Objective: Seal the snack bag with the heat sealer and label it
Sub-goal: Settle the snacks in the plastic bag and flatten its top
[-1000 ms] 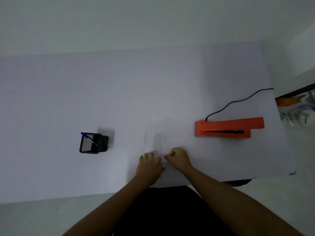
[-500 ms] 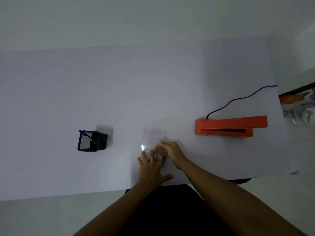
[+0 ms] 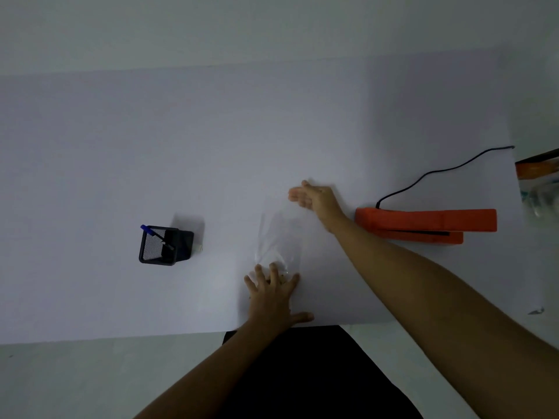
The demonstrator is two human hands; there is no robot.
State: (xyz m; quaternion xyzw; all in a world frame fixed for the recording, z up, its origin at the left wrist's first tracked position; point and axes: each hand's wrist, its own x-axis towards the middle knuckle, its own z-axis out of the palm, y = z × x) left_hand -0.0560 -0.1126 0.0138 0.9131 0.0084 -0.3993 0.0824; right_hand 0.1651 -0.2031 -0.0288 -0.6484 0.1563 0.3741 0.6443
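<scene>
Right hand (image 3: 316, 197) has moved since half a second ago: it was bunched up with the left near the bag's lower end, now it's out at the far end of the clear snack bag (image 3: 279, 237), fingers straight and together, palm down on the plastic, not pinching anything. Slightly blurred, so can't tell how firmly it presses.

Left hand (image 3: 270, 293) stays at the near end, flat, fingers spread, thumb out to the right near the table's front edge. It pins the bag bottom, where a small clump of pale snack pieces shows between the fingertips. No grasp, just a flat press.

Bag lies flat on the white table (image 3: 151, 146), long axis running away from the person, stretched between the two hands. It's nearly transparent; edges only faintly visible.

Orange heat sealer (image 3: 423, 225) sits to the right of the bag, just beyond the right forearm, not touching the bag. Its black cord (image 3: 438, 173) trails off toward the table's right edge.

Black mesh pen holder (image 3: 163, 246) stands well to the left of the bag, blue pen (image 3: 151, 232) leaning inside.
</scene>
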